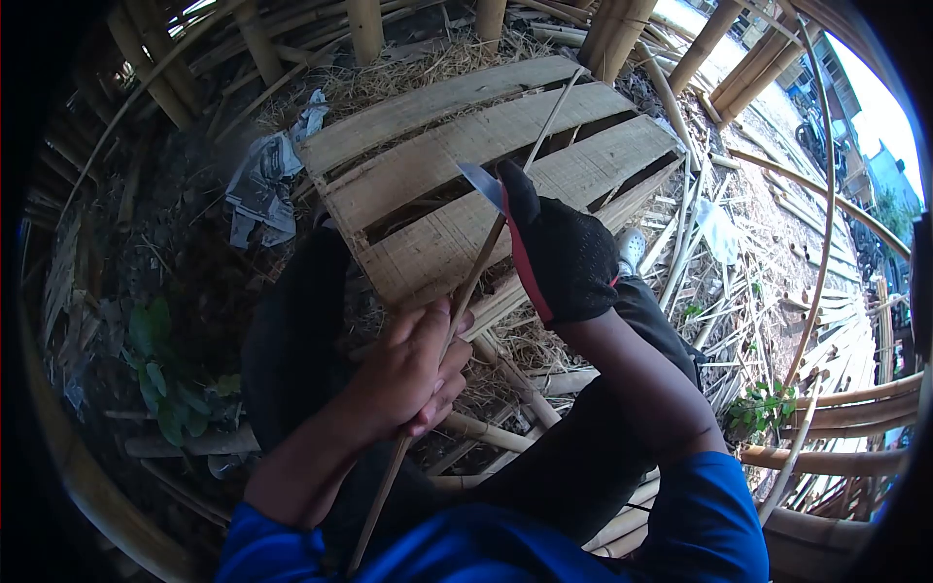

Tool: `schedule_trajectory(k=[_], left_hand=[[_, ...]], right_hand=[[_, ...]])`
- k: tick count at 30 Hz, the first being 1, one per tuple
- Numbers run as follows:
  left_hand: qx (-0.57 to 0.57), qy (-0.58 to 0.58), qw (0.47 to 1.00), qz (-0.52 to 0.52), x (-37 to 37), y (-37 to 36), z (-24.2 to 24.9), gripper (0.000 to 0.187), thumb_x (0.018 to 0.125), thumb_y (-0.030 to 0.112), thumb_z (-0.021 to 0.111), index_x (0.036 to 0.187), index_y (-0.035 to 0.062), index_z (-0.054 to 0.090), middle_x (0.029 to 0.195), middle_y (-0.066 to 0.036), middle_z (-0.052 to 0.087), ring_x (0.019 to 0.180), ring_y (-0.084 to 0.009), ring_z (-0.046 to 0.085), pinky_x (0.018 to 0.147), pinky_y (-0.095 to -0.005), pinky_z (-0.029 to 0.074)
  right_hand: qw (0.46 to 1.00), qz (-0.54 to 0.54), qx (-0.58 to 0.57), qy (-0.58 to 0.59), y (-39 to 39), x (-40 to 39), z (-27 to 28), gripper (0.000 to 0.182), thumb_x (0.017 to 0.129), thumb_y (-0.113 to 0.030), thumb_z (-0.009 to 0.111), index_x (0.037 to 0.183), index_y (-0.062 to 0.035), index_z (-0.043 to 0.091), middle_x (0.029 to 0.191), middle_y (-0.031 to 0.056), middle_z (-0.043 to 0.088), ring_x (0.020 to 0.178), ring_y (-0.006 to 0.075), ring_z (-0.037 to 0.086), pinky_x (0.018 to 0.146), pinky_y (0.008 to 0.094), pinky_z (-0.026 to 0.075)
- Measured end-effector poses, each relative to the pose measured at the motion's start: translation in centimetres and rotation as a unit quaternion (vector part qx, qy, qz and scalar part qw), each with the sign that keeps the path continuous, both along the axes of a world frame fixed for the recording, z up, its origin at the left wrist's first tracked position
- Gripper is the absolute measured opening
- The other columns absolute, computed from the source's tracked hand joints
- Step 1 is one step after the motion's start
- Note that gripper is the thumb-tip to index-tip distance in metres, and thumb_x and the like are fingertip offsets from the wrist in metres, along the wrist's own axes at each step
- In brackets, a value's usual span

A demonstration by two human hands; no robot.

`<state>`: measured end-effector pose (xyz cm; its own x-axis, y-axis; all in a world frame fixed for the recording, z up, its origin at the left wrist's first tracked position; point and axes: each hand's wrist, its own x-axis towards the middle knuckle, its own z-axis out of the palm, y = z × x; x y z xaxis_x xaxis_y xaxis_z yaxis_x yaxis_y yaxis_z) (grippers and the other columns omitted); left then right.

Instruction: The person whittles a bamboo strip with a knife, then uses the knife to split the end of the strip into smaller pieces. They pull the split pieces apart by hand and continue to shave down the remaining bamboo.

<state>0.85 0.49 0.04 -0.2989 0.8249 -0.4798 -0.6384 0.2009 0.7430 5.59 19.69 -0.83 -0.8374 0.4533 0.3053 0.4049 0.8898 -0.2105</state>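
A long thin bamboo strip (483, 260) runs slantwise from near my lap up over a slatted wooden crate (428, 248). My bare left hand (413, 367) is closed around the strip just below the crate's near corner. My right hand (566, 255), in a black and red glove, grips a knife (483, 187) whose short metal blade sticks out beyond the thumb. The blade lies at the strip, above the crate slats. The knife's handle is hidden inside the glove.
Crumpled paper (264, 185) lies left of the crate. Upright bamboo poles (364, 29) stand behind it. Split bamboo pieces and shavings cover the ground to the right. A green leafy plant (160, 374) is at left, and bamboo rails (855, 418) cross at right.
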Motion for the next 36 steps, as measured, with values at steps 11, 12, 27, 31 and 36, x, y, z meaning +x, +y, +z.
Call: schedule_trajectory(k=[11, 12, 27, 31, 36], left_hand=[[0.000, 0.027, 1.000, -0.002, 0.2, -0.1, -0.3, 0.035, 0.106, 0.040, 0.029, 0.095, 0.0099, 0.041, 0.053, 0.004, 0.032, 0.032, -0.0048, 0.031, 0.025, -0.0201, 0.028], [-0.005, 0.037, 0.999, -0.002, 0.3, -0.1, -0.2, 0.035, 0.106, 0.041, 0.029, 0.095, 0.0099, 0.041, 0.053, 0.004, 0.032, 0.032, -0.0048, 0.031, 0.025, -0.0201, 0.028], [0.003, 0.020, 1.000, 0.012, -0.3, 0.1, 0.1, 0.033, 0.106, 0.037, 0.028, 0.096, 0.0094, 0.042, 0.053, 0.002, 0.034, 0.032, -0.0067, 0.031, 0.025, -0.0228, 0.029], [-0.019, 0.013, 1.000, 0.020, -0.1, 0.3, -0.2, 0.033, 0.107, 0.037, 0.027, 0.099, 0.0082, 0.043, 0.054, 0.002, 0.035, 0.031, -0.0064, 0.031, 0.025, -0.0221, 0.029], [0.002, 0.003, 1.000, 0.018, -0.1, 0.3, 0.3, 0.034, 0.106, 0.038, 0.027, 0.096, 0.0092, 0.042, 0.054, 0.003, 0.033, 0.031, -0.0055, 0.030, 0.025, -0.0212, 0.027]], right_hand=[[0.995, -0.003, -0.087, -0.052, 0.5, 0.1, -0.2, 0.041, 0.100, -0.039, 0.041, 0.140, -0.0288, 0.048, 0.085, 0.0131, 0.070, 0.077, 0.0339, 0.069, 0.065, 0.0450, 0.053], [0.992, -0.006, -0.109, -0.063, 0.6, 0.1, -0.3, 0.046, 0.100, -0.036, 0.042, 0.145, -0.0299, 0.041, 0.086, 0.0126, 0.071, 0.077, 0.0339, 0.069, 0.064, 0.0450, 0.053], [0.999, 0.030, -0.013, 0.016, 0.9, -0.9, 0.3, 0.044, 0.097, -0.035, 0.048, 0.141, -0.0294, 0.048, 0.080, 0.0094, 0.069, 0.070, 0.0299, 0.069, 0.057, 0.0410, 0.053], [0.992, 0.105, 0.050, 0.044, -2.2, 1.0, -1.1, 0.046, 0.098, -0.036, 0.049, 0.143, -0.0293, 0.042, 0.074, 0.0079, 0.067, 0.065, 0.0293, 0.068, 0.055, 0.0416, 0.052], [0.998, 0.007, 0.054, 0.020, 0.2, -0.4, -0.1, 0.046, 0.097, -0.036, 0.050, 0.142, -0.0299, 0.043, 0.076, 0.0076, 0.068, 0.065, 0.0290, 0.068, 0.054, 0.0428, 0.050]])
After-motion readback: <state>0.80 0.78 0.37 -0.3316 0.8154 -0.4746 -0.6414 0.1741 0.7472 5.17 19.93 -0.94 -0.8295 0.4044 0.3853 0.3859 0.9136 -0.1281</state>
